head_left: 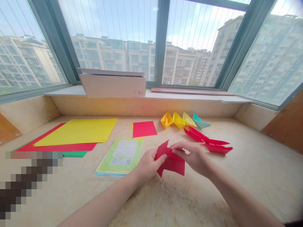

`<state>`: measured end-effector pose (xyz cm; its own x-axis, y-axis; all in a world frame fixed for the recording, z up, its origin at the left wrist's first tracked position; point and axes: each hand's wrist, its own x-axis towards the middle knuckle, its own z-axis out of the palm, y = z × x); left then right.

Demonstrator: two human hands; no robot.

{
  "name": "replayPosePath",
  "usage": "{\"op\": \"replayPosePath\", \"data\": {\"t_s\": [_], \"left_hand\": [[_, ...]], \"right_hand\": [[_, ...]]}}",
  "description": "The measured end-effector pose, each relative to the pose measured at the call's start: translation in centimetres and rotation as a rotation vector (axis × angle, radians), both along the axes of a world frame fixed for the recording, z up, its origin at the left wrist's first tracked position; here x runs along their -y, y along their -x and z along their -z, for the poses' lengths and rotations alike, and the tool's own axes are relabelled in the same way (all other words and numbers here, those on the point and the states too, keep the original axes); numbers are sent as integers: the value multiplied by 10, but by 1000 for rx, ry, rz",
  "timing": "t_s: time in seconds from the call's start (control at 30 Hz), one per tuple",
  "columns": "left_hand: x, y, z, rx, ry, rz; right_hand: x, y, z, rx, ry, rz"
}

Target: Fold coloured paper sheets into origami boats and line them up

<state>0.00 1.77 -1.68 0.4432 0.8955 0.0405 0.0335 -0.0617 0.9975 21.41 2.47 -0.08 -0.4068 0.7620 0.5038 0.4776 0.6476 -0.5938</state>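
From where I stand, the left hand (148, 166) has its thumb laid flat over one folded sheet of red paper (174, 164), fingers tucked behind, clamped on it. The right hand (196, 155) has thumb and forefinger pinched together on its upper right edge. That one sheet is held between both hands, just above a beige marbled counter (189, 201): smooth, plain red, creased across the middle, with one pointed corner standing up by the left thumb, another poking down below it, and a squarer corner under the right fingertips.

Just beyond the right fingers lie what look like two long red folded-paper pieces (219, 146), one behind the other. Farther past those fingertips, four folded-paper boats stand in a row: one orange-yellow (166, 120), one bright yellow (178, 120), one pale yellow (189, 119), one turquoise (201, 121).

Ahead of the left fingers is one red paper square (144, 129) over a yellow one. Left of those fingers lies one green dotted paper packet (125, 149); farther left, large yellow sheets (78, 132) overlap red and green ones. Farthest out sits one white cardboard box (113, 85).
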Motion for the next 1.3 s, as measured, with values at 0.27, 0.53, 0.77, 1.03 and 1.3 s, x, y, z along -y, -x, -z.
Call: {"op": "replayPosePath", "data": {"t_s": [0.27,0.53,0.77,1.03,1.3], "left_hand": [[6,-1,-3,-106,-80,1],[8,-7,-3,-33,-31,-55],[10,-10,-6,-13,-30,-207],[10,-10,-16,230,49,-243],[14,-11,-16,168,80,-144]], "right_hand": [[7,22,4,-158,86,126],[12,29,2,-297,251,166],[8,30,-2,-489,423,98],[4,20,-4,-487,580,-168],[5,25,-2,-411,464,-103]]}}
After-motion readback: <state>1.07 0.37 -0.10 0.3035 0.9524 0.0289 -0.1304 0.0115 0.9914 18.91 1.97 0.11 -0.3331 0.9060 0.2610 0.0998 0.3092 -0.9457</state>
